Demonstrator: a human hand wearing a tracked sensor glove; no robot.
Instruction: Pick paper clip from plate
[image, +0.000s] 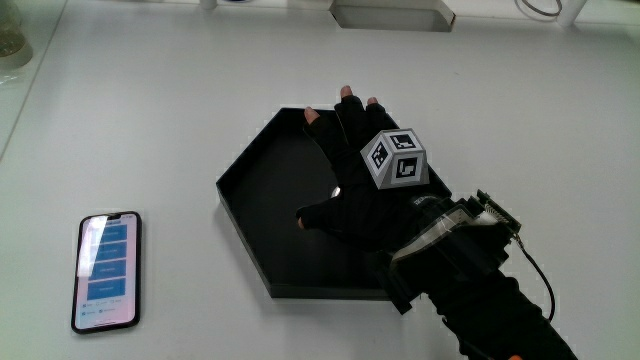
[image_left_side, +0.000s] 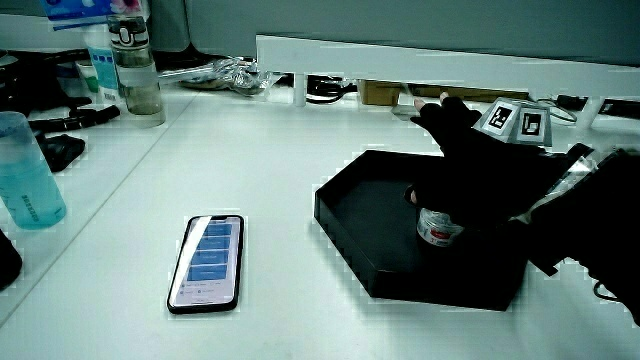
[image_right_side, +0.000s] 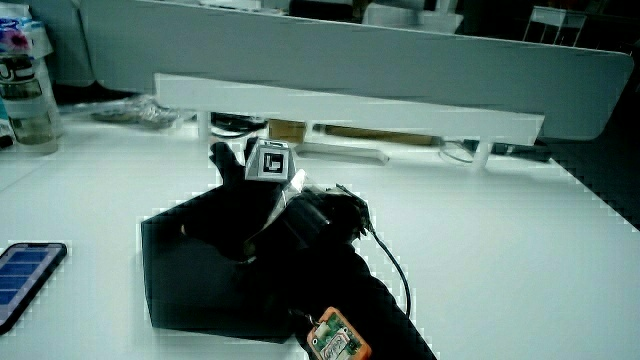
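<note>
Black plate (image: 250, 180) sits on your table (image: 180, 90) beside a phone (image: 106, 270), with your hand (image: 355, 195) over it, fingers (image: 345, 100) spread, holding nothing visible. You look mid-reach: the clip is hidden, so find it under the palm, then pinch.

The black hexagonal plastic-looking plate (image: 262, 190) has a matt, smooth finish. The hand (image: 352, 195) wears a black cloth glove, dull and soft-looking, with a small white patterned cube (image: 393, 158) of smooth hard material on its back. The white table (image: 180, 110) is smooth with a faint sheen. The dark-framed smartphone (image: 107, 270) shows a glossy glass screen.
</note>
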